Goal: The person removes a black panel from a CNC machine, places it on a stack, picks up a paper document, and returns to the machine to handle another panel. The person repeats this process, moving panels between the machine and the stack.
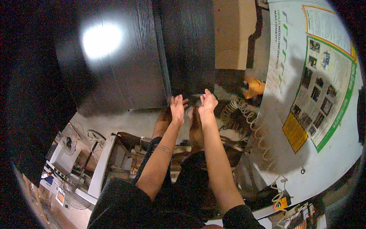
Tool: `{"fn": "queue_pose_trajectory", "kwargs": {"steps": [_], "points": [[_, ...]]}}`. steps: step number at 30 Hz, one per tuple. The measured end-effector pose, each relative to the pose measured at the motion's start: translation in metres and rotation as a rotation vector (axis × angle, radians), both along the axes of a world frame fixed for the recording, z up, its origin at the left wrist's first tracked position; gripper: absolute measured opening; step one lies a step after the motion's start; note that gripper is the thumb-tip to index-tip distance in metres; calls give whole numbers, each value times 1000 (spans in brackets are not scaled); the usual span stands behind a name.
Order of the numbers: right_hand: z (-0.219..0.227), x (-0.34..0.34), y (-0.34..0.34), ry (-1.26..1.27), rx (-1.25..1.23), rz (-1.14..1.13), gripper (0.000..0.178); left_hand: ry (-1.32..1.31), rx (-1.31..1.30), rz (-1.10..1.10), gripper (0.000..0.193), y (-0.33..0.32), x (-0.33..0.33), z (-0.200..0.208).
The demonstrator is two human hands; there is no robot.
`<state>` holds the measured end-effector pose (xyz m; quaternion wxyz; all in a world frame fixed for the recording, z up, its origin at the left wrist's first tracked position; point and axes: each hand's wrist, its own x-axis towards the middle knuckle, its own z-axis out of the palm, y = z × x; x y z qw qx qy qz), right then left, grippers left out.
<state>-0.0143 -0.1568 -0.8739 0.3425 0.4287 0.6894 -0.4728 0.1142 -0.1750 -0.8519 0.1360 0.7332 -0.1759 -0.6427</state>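
Narrow dark panel (188, 49): wood-grained, at upper centre, its long side running alongside the large panel; its lower end lies just beyond the hands.
Large dark panel (133, 76): wood-grained, left of the narrow one, with a bright white glare near its upper left; a dark seam marks where the two adjoin.
Left hand (177, 108): near the lower end of the seam; fingers parted and loosely bent, closed around nothing visible. Contact with the panel edge cannot be told.
Right hand (208, 102): near the lower right corner of the narrow panel; one finger extended, the others curled inward. Whether they pinch anything cannot be told.
Legs (196, 131): the person's own, below and between the forearms.
Brown board-like surface (233, 36): right of the narrow panel.
Orange object (254, 87): below that surface, beside the machine.
Coiled hose (249, 117): pale, looping right of the right hand and trailing downward.
Machine housing (280, 76): white, curving along the right side.
Poster (328, 87): green-bordered, on the housing.
Yellow label (295, 133): at the poster's lower left corner.
Floor (103, 124): pale, below the large panel.
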Motion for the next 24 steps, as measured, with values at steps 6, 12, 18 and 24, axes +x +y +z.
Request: {"fn": "queue_pose_trajectory", "kwargs": {"steps": [6, 12, 18, 24], "points": [[-16, -19, -8, -235, -62, -143, 38, -67, 134, 286, 46, -21, -26, -10], [-47, -14, 19, -283, -363, -223, 31, 6, 159, 488, 72, -30, -39, -29], [-43, -22, 4, -295, -309, -317, 40, -17, 231, 588, 101, -48, -53, -32], [-15, -45, -3, -347, -391, -259, 45, -195, 248, 593, 92, -35, -70, -28]]}}
